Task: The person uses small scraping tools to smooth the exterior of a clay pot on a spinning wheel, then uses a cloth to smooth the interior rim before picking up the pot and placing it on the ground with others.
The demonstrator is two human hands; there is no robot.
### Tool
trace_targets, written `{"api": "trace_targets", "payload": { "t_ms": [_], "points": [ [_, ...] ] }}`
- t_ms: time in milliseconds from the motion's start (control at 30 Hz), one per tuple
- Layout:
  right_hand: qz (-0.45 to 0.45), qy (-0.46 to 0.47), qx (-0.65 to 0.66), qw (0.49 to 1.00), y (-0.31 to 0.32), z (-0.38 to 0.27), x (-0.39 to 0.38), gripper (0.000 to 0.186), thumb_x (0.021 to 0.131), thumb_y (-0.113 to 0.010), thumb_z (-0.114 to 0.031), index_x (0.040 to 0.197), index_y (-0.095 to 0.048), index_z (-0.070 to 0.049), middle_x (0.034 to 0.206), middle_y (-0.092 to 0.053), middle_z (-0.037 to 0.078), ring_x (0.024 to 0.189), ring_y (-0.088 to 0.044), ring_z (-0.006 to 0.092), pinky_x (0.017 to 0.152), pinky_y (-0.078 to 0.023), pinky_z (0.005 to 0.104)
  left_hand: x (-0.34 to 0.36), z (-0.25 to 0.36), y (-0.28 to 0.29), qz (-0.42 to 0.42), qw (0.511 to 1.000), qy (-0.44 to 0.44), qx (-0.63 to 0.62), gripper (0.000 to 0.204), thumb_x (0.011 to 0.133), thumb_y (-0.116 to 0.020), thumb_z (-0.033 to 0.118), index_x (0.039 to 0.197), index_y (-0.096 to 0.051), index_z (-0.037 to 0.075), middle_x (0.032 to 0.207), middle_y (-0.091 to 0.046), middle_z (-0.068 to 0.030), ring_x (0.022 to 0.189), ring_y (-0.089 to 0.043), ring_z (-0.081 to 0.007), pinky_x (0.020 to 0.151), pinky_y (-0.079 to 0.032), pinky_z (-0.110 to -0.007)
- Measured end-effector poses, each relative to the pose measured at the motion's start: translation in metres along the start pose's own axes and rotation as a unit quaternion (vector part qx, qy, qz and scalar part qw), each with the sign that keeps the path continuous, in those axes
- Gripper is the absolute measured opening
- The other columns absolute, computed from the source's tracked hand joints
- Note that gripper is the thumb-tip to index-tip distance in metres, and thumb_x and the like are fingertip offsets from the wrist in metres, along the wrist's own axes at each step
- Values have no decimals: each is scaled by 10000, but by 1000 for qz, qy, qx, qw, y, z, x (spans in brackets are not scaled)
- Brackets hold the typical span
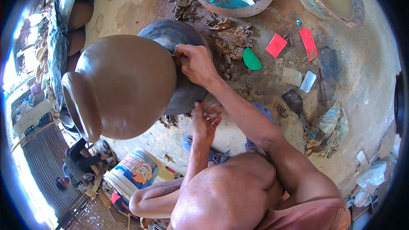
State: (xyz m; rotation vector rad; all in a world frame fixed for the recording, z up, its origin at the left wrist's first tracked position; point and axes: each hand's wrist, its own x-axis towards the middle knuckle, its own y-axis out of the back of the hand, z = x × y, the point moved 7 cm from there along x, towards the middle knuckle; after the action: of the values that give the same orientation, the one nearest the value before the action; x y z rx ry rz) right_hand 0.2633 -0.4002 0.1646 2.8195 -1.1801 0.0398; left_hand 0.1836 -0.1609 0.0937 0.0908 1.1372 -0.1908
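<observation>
A large brown clay pot (pixel 128 81) with a smooth, damp-looking surface has its thick rolled rim toward the left. Behind its right end is a rounded dark grey base (pixel 187 98), against which the pot rests. My right hand (pixel 197 64) reaches to where the pot meets this base, thumb and fingers pinched together. A small pale edge shows at the fingertips; what it belongs to is mostly hidden. Lower down, my left hand (pixel 205 119) is held beside the base, its fingers apart and slightly blurred, with nothing visible in them.
Clay scraps (pixel 234 42) lie beside the base. Beyond stand a translucent bowl (pixel 255 10) of tools and a basin (pixel 355 17) of murky water. Right are red pieces (pixel 276 45), a green half-disc (pixel 252 59), a scraper (pixel 294 101), a rag (pixel 330 123). A bucket (pixel 136 168) and another person (pixel 79 162) are lower left.
</observation>
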Motion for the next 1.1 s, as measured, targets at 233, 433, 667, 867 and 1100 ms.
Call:
{"api": "trace_targets", "payload": {
  "t_ms": [233, 433, 667, 867, 1100],
  "points": [
    [20, 37, 52, 998, -17, -35, -7, 184, 827, -622, 91, 984, -688, 20, 899, -699, 207, 856, -700, 382, 740, -529, 409, 42, 130, 116, 40, 960, -255, -108, 678, 1009, -452, 644, 1469, -499, 148, 1490, -523, -176, 1345, -537, -365, 1048, -504, -543],
    [47, 38, 58, 997, 7, -18, -5, 192, 862, -651, 92, 1027, -712, 15, 920, -697, 158, 814, -695, 282, 734, -522, 361, 6, 16, 24, 34, 991, -47, -122, 727, 984, -542, 681, 1431, -469, 113, 1290, -598, -171, 1049, -665, -345, 823, -582, -505],
    [56, 40, 80, 994, -6, -33, -10, 211, 864, -652, 113, 1041, -715, 17, 930, -700, 142, 830, -695, 244, 741, -522, 330, 21, 113, 85, 111, 956, -220, -161, 772, 1000, -446, 714, 1484, -455, 114, 1371, -591, -161, 1072, -667, -322, 859, -574, -493],
    [94, 65, 100, 988, 9, -35, -14, 228, 839, -650, 133, 1013, -715, 0, 903, -665, 166, 820, -689, 334, 718, -524, 372, -2, 6, 8, -39, 998, 1, -47, 672, 988, -571, 649, 1424, -469, 147, 1165, -653, -125, 928, -690, -324, 709, -572, -408],
    [72, 62, 123, 988, -9, -59, -19, 236, 832, -652, 136, 1021, -716, 9, 901, -667, 150, 809, -688, 300, 712, -522, 355, 38, 106, 116, 131, 960, -194, -153, 660, 994, -442, 707, 1367, -554, 174, 1384, -596, -112, 1138, -638, -259, 821, -571, -403]
  ]
}}
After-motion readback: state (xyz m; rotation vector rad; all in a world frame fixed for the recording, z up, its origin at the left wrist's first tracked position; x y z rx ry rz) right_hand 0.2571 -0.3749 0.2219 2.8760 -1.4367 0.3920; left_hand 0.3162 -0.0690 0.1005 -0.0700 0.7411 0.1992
